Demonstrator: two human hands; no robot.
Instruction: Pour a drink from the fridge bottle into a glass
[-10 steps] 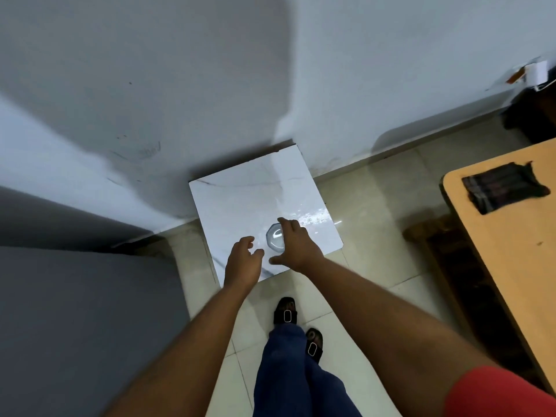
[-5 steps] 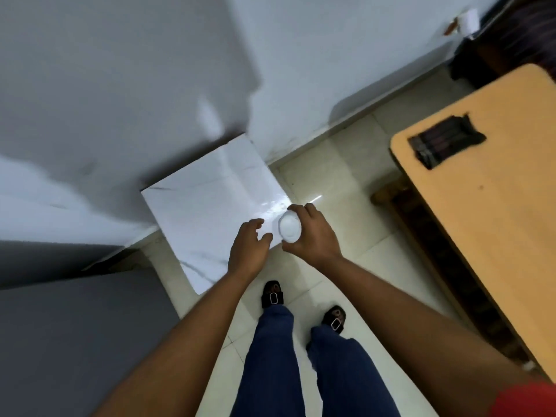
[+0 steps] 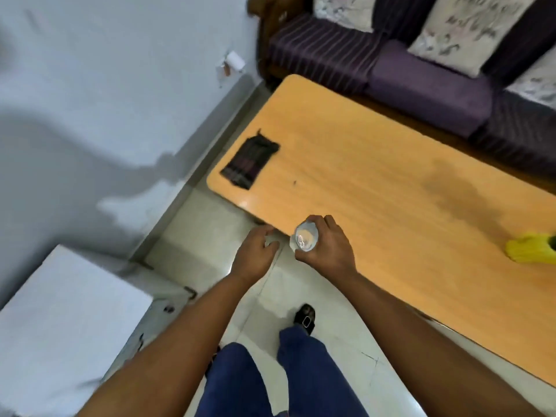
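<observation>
Over the near edge of the wooden counter (image 3: pixel 376 182), the right hand (image 3: pixel 326 251) has its grip wrapped around the upright glass (image 3: pixel 306 236), while the left hand (image 3: pixel 254 255) hangs just beside it, loosely curled and grasping nothing. Setting the glass down well calls for keeping it upright and carrying it inward from the rim, since the broad bare middle, between the dark cloth (image 3: pixel 249 161) and the yellow object (image 3: pixel 531 246), leaves plenty of room
</observation>
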